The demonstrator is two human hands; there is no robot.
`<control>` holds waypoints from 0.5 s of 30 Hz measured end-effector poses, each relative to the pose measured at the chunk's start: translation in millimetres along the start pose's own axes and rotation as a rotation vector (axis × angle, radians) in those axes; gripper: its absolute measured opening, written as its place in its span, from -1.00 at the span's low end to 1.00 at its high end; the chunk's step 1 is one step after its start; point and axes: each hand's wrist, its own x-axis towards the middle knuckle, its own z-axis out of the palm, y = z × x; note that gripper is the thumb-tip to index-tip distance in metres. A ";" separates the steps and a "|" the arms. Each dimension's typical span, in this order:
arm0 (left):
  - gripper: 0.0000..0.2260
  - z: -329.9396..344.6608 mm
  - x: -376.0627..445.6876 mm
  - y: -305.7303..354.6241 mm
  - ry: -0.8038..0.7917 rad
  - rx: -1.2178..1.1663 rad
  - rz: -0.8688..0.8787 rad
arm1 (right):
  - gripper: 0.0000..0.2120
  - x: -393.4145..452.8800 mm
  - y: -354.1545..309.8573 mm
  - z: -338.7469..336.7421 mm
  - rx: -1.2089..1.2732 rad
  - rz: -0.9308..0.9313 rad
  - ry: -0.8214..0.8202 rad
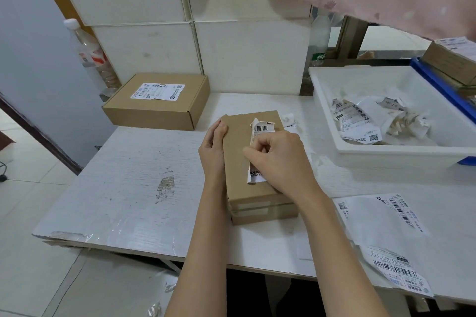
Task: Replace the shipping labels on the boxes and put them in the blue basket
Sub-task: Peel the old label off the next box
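While only the head view is on offer, everything below is read from it.

Box being worked on: a brown cardboard box (247,162) is laid flat near the middle of the white table (134,188), long side running away from the camera.
Left hand: the left hand (213,149) is wrapped over the box's left edge, fingers curled round it, so the box is steadied.
Right hand: the right hand (280,162) is curled on top of the box, and the old shipping label (260,131) is pinched between thumb and fingers; the label is already lifted and creased along its left edge.
Second box: another box (157,101) with a label still stuck on is parked at the table's far left corner, well apart.
White tray: torn label scraps (360,121) are piled in a white tray (386,154) to the right.
Blue basket: the blue basket (443,85) is seen just behind the tray, with a box (453,62) in it.
Fresh labels: new label sheets (386,226) are spread on the table's near right.
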 end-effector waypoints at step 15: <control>-0.79 0.9 -0.4 1.0 0.001 0.003 0.001 | -0.76 -2.9 -6.2 -7.6 0.033 0.047 -0.049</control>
